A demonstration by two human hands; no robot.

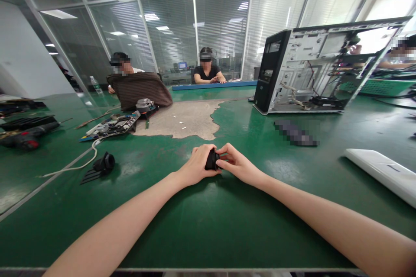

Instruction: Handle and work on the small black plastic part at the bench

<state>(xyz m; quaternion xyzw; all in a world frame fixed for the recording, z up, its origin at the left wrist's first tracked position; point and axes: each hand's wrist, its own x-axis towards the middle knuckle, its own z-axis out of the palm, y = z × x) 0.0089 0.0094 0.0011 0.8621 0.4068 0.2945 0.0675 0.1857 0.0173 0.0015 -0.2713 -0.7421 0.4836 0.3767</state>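
A small black part (211, 159), perhaps plastic, is held between my two hands just above or on the green tabletop (208, 220); its exact kind is hidden by the fingers. My left hand (200, 164) wraps over it from the left, thumb along the near side. From the right, my right hand (234, 162) pinches its end between thumb and fingers. To the left lies a black plastic piece (103, 163) with a round collar and flat prongs.
An opened computer case (279, 73) stands at the right, with a white panel (383, 173) nearer me. A circuit board (112, 127), a cable (94, 151) and a power drill (30, 136) lie left. Several people sit around the table, one (208, 69) opposite.
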